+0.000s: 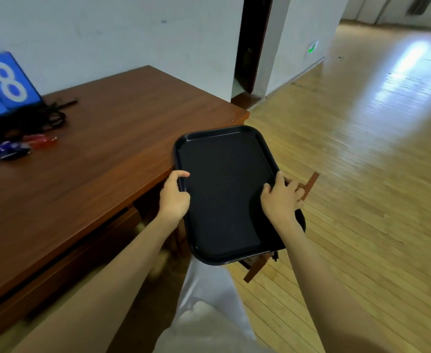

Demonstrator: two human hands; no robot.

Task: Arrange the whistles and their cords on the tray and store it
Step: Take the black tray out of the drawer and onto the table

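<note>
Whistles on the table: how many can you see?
2 clearly: a red whistle and a blue whistle lying side by side on the table near the tangled black cords. Blur and the picture's left edge may hide more.

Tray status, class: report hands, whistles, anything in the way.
Left hand, right hand grip tray edges. Tray bare, held past table end. Whistles, cords on table by blue number board. Wooden panel under tray.

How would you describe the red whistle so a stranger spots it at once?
Start at the brown wooden table. At its left end, before the blue number board, lie tangled black cords. The red whistle sits beside them, right of the blue whistle.
</note>
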